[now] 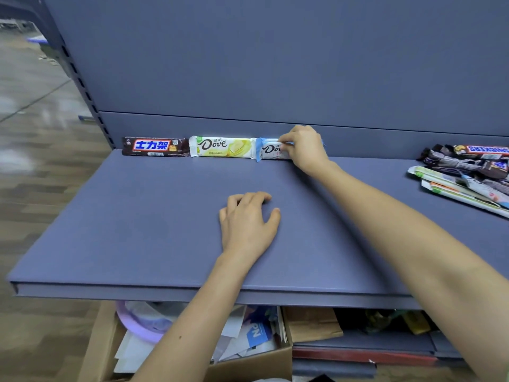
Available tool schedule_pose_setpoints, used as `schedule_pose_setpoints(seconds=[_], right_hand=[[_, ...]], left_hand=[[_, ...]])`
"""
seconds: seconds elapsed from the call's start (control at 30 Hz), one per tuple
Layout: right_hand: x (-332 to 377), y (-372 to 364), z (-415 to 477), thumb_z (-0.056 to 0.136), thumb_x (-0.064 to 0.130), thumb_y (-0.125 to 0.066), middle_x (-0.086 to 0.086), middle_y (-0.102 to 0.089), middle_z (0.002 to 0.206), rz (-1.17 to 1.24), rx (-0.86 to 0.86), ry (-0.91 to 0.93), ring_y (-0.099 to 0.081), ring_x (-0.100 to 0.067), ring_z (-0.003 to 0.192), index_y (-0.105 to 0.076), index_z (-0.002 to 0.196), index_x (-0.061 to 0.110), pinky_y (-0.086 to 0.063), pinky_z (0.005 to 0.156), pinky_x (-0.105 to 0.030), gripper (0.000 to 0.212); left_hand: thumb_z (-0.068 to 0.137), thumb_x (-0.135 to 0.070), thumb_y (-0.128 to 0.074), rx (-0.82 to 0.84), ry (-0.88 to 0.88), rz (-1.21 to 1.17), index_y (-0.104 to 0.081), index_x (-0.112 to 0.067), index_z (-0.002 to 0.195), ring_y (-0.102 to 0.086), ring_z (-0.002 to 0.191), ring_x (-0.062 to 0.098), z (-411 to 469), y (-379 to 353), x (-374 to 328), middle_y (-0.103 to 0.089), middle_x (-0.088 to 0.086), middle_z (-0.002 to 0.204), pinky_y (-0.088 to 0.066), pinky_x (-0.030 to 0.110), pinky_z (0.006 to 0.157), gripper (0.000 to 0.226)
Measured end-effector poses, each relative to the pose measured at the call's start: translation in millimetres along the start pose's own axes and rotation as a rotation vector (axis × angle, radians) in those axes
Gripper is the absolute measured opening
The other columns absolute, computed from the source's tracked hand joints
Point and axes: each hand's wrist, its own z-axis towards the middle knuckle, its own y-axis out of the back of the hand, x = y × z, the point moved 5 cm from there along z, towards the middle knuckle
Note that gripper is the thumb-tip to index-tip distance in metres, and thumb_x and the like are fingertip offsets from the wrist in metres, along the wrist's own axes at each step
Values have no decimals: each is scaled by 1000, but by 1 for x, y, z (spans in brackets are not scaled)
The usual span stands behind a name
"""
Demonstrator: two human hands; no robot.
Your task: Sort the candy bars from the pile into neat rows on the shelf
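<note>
The right hand [304, 150] pinches the top edge of the blue-and-white foil-wrapped candy bar [268, 150], which stands third in the row at the back of the flat blue shelf [137, 216]. It looks light, stiff and slick, best gripped by its long edges; the left hand [248, 221] rests on the shelf, fingers relaxed

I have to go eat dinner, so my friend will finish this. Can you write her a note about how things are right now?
Right hand: pinches the blue Dove bar, third in the row at the back of the shelf.
Left hand: rests on the shelf, holding nothing.
Done: brown bar and yellow Dove bar placed end to end.
To do: release the blue one, then sort the pile on the right.
</note>
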Motion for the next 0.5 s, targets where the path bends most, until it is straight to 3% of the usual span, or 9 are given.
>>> schedule_pose_setpoints(seconds=[0.5], right_hand=[[-3, -1, -6, 90, 14, -51, -5, -56, 114, -68, -156, 23, -42, -28, 109, -64, 107, 16, -26, 85, -34, 21]], left_hand=[[88, -38, -49, -8, -3, -26, -54, -29, 117, -34, 119, 15, 0, 0, 1, -56, -14, 121, -24, 31, 94, 31]])
